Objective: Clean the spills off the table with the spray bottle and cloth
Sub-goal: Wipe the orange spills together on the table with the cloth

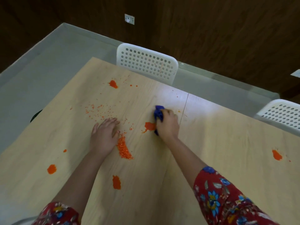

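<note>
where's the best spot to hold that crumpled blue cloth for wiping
Grip the crumpled blue cloth over its bunched top, coming from above: it lies wadded on the light wooden table, and the right hand covers it that way.

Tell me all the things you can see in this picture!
table: one, light wood, fills the middle
orange blotches: five big ones, orange, spread over the table
orange crumbs: one heap plus scattered bits, orange, beside the left hand
cloth: one, blue, bunched up at a blotch
chairs: two, white with holes, at the table's far edge
wall socket: one, white, high up at the back
floor: grey, beyond the table
spray bottle: none in view
left hand: flat on the table
right hand: grips the cloth
sleeves: two, red with flowers, at the bottom
</note>
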